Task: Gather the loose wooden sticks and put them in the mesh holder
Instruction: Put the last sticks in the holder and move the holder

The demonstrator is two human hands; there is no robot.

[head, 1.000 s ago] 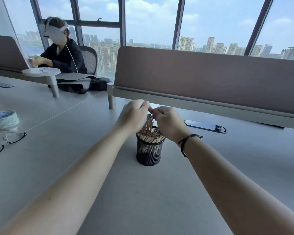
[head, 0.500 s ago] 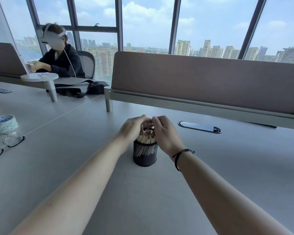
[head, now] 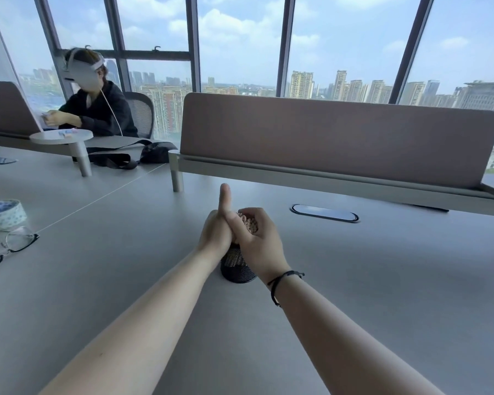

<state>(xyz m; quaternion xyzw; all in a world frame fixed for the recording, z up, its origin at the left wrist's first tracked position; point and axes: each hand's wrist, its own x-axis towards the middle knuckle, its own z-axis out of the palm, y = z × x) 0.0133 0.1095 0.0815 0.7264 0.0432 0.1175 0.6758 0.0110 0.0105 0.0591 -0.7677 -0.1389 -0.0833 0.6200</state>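
Sticks [head: 249,223] stand upright in the mesh holder [head: 237,266], both hands seemingly cupped round them.

Mesh holder [head: 236,266]: black perforated metal, matt. Wooden sticks [head: 250,223]: pale raw wood, cut ends showing. Surface [head: 382,280]: grey laminate, smooth, matt. Divider panel [head: 340,138]: brown felt-like cloth. Glasses [head: 9,246]: thin dark frame, glossy lenses.

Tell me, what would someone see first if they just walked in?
Probably the two hands in the middle of the desk: the left hand and right hand wrap around a bundle of wooden sticks poking out of a black mesh cup. At the far left sits a person wearing a white headset, with tall windows behind.
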